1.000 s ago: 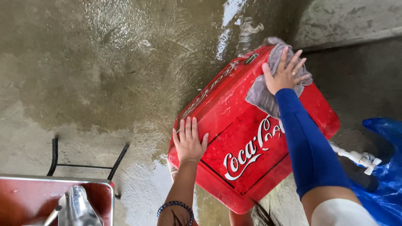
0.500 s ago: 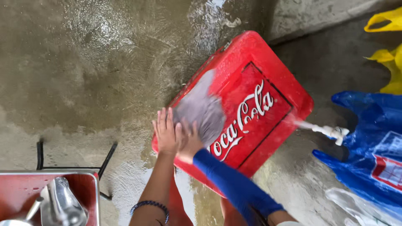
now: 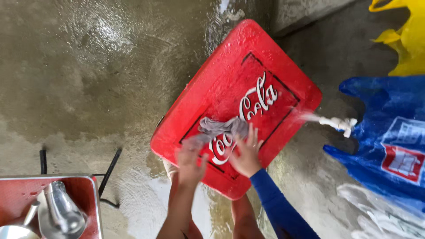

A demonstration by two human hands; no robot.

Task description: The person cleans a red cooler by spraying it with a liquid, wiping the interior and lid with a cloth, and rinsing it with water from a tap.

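The red cooler lid (image 3: 248, 93) is lying tilted on the wet concrete floor (image 3: 88, 79), its near corner towards the person's legs. The right hand (image 3: 246, 156), in a blue sleeve (image 3: 279, 208), is pressing a grey rag (image 3: 221, 127) flat against the lid near its near edge, fingers spread. The left hand (image 3: 190, 163) is resting open on the lid just beside it, blurred. A white tap (image 3: 338, 123) is sticking out by the lid's right edge, with a blue plastic bag (image 3: 385, 132) behind it. A red tray (image 3: 26, 194) holding metal utensils (image 3: 59, 212) is sitting at the lower left.

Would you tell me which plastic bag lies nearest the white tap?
The blue plastic bag, directly beside the white tap; the yellow plastic bag sits farther off, top right.
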